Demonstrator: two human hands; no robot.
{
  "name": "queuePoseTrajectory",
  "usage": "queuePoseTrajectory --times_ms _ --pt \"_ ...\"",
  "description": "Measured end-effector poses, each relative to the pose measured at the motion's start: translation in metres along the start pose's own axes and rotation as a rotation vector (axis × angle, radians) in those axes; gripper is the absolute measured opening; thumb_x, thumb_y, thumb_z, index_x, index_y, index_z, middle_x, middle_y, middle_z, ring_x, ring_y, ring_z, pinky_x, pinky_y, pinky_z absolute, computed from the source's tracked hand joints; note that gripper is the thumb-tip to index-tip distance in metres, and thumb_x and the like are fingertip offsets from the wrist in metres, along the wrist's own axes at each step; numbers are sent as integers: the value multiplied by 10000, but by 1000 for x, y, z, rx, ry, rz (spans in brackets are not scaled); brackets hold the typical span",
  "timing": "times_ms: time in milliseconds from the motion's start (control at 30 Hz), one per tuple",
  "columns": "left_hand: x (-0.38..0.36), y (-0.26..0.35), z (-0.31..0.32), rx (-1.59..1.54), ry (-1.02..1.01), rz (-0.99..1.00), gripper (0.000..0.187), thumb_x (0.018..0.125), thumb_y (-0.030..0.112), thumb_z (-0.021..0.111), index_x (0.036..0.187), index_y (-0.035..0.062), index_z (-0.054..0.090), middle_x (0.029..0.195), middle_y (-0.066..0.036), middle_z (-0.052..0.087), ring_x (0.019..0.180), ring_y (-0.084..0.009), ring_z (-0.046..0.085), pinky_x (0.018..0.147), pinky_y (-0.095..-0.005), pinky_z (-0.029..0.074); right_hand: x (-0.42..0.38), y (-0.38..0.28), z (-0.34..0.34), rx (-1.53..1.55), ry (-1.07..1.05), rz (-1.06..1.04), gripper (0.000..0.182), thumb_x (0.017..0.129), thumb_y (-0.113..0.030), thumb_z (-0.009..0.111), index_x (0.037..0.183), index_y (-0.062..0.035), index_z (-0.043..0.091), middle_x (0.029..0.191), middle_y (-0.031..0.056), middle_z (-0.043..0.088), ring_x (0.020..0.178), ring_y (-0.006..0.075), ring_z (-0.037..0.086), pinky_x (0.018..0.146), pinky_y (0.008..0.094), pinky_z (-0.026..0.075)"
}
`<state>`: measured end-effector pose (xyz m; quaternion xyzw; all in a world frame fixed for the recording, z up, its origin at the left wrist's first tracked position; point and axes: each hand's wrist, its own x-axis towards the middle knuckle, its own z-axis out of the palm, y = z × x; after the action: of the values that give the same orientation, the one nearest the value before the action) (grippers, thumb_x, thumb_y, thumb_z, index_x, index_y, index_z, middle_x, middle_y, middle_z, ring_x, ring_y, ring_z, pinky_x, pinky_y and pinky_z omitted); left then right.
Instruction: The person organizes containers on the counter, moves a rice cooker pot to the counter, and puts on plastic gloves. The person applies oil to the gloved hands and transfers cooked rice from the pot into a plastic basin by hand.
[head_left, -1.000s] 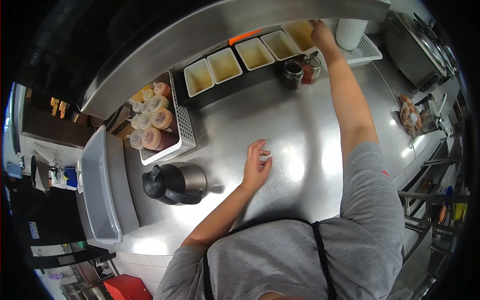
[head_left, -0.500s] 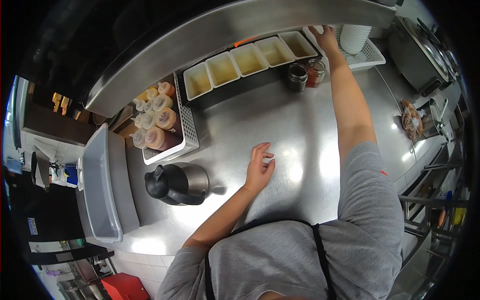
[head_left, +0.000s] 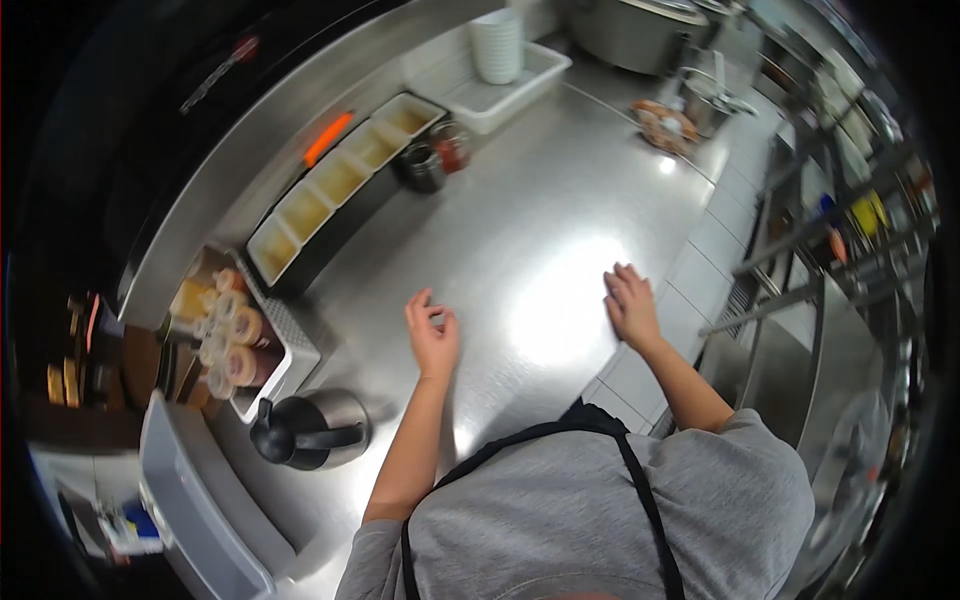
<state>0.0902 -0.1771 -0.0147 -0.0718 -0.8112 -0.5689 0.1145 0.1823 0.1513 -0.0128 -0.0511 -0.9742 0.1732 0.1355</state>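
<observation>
Above the steel counter [head_left: 500, 250], my left hand [head_left: 433, 340] is held with its fingers loosely curved and apart, holding nothing. My right hand [head_left: 630, 308] hangs over the counter's near right edge, fingers spread and without anything in them. Closest to my left hand is a steel and black thermos jug [head_left: 312, 430]. Past it, a white basket [head_left: 290, 365] holds several squeeze bottles [head_left: 245, 328]. Along the back stands a row of white food tubs [head_left: 335, 180] in a black holder. A dark jar [head_left: 423, 167] and a red jar [head_left: 450, 147] stand beside it.
A white tray [head_left: 490, 118] with a stack of white bowls [head_left: 497, 48] stands at the back. Farther right are a large cooker [head_left: 630, 35], a bag of brown food [head_left: 664, 127] and a metal pot [head_left: 705, 105]. A grey bin [head_left: 200, 500] is at the left.
My right hand has come back from the white tray to the counter's near right edge, without anything in it. The view has turned to the right. My left hand stays open over the counter.
</observation>
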Motion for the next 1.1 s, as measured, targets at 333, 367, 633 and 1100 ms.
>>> queuePoseTrajectory --times_ms 333,367,633,1100 --pt "-2 -5 -1 -34 -29 63 339 815 -23 536 1148 12 488 1256 -92 387 887 -160 557 659 -235 506 -10 -19 1 6 93 82 339 863 -262 547 1183 -165 495 1348 66 407 1316 276 298 1074 527 201" --pt "-4 -1 0 15 7 42 326 810 1 543 1132 21 499 1253 -95 398 941 -181 543 714 -275 493 -10 -16 2 0 48 87 365 874 -287 531 1211 -160 476 1367 76 382 1328 278 275 1078 527 193" --pt "-4 -7 5 630 264 133 340 756 147 584 1086 75 545 1223 -109 460 1149 -302 438 937 -466 315 -4 24 -21 29 -294 -242 785 827 -598 486 1406 -112 277 1481 175 172 1387 332 106 1112 490 126" --pt "-3 22 84 818 666 -127 423 769 180 620 1165 91 501 1216 -103 439 1117 -302 443 918 -443 357 55 107 -52 420 -736 -763 674 786 -288 672 1369 -142 369 1504 99 166 1401 248 93 1134 418 120"
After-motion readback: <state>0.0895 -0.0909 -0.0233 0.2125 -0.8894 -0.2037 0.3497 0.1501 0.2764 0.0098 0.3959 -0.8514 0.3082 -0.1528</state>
